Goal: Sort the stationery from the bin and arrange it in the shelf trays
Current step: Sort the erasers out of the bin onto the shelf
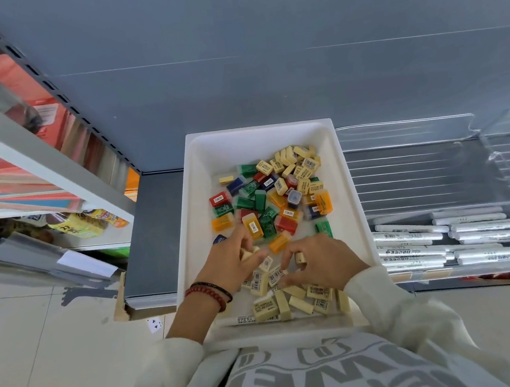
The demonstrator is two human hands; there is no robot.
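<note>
A white bin [194,155] stands on the dark shelf in front of me. It holds several cream erasers [299,165] and coloured sharpeners [250,204] in green, red, orange and blue. More cream erasers [299,304] lie at its near end beside a white marker [242,319]. My left hand [232,264] reaches into the bin and its curled fingers hold cream erasers [247,252]. My right hand [323,259] is beside it, fingers bent, pinching a cream eraser [299,259].
Clear shelf trays [413,165] lie to the right of the bin, with several wrapped white markers [452,239] in the nearer tray. At the left a grey shelf rack [46,154] carries coloured paper goods. Tiled floor [46,347] spreads below left.
</note>
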